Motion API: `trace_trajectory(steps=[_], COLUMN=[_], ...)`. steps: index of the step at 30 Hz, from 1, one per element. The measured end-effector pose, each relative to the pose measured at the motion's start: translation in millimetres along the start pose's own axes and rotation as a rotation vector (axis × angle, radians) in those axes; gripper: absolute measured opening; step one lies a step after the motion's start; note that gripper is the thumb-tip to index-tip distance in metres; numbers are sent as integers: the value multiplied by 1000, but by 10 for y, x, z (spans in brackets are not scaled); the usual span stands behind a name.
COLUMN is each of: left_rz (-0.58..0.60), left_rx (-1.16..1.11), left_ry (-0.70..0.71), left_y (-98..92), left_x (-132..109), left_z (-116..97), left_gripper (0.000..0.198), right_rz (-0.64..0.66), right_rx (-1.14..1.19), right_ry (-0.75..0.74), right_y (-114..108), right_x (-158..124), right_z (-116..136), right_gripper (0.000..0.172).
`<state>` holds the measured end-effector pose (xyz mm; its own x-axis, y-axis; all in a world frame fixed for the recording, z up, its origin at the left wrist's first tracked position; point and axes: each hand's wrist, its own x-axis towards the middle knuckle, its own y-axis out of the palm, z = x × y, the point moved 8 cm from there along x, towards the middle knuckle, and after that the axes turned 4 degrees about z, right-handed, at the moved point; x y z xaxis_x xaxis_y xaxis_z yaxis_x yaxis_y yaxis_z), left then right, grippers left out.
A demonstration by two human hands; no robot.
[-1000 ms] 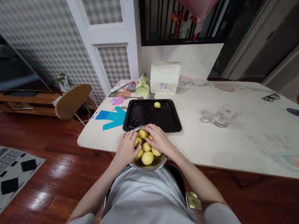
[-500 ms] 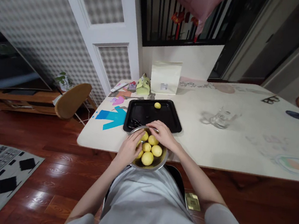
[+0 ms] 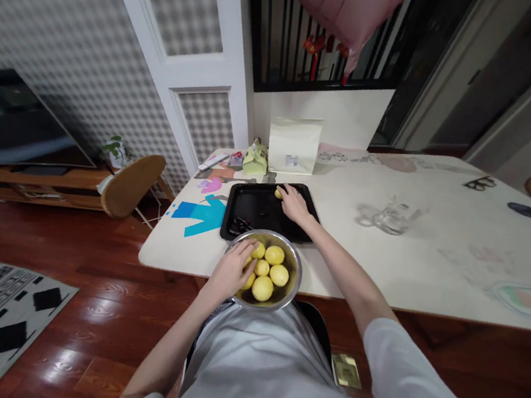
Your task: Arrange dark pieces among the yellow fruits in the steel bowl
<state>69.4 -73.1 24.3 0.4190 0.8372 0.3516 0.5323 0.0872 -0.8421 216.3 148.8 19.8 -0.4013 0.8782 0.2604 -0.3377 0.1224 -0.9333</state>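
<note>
My left hand (image 3: pixel 233 266) is curved over the left rim of a steel bowl (image 3: pixel 293 287) at the table's front edge. Thumb and fingers close around a lemon (image 3: pixel 248 262) inside, partly hidden by the hand. Several more lemons (image 3: pixel 262 288) lie in the bowl. Reaching across a black baking tray (image 3: pixel 252 204), my right hand (image 3: pixel 293 203) has its fingertips on a single lemon (image 3: pixel 278 193) near the tray's far side; the fingers cover part of it. Small dark objects (image 3: pixel 241 224), too unclear to name, lie at the tray's near left corner.
Behind the tray stand a pale paper bag (image 3: pixel 294 144) and a green packet (image 3: pixel 255 158). A clear glass jug (image 3: pixel 393 217) is on the white table (image 3: pixel 335 260) to the right. A wooden chair (image 3: pixel 133 186) is at the left, and a pink balloon (image 3: pixel 352 8) hangs beyond the table.
My right hand has left the bowl and moved forward over the tray to the lone lemon there. My left hand has stayed at the bowl.
</note>
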Motion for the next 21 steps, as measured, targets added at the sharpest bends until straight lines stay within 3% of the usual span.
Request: trace_trajectory(steps=[5, 12, 17, 19, 21], left_rz=[2, -15, -12, -23, -50], left_rx=[27, -1, -51, -74, -103], left_ry=[2, 2, -2, -19, -40], left_y=[32, 34, 27, 23, 13], left_x=[-2, -12, -22, -21, -19], left_z=[30, 34, 35, 43, 49], left_gripper=[37, 39, 44, 44, 46], right_rz=[65, 65, 26, -4, -86], right_rx=[-53, -77, -29, 26, 224], right_ry=[21, 5, -73, -111, -187], right_y=[144, 72, -135, -237, -400], right_x=[206, 146, -194, -455, -782], right_z=[-20, 62, 268, 366, 471], right_gripper=[65, 48, 44, 46, 47])
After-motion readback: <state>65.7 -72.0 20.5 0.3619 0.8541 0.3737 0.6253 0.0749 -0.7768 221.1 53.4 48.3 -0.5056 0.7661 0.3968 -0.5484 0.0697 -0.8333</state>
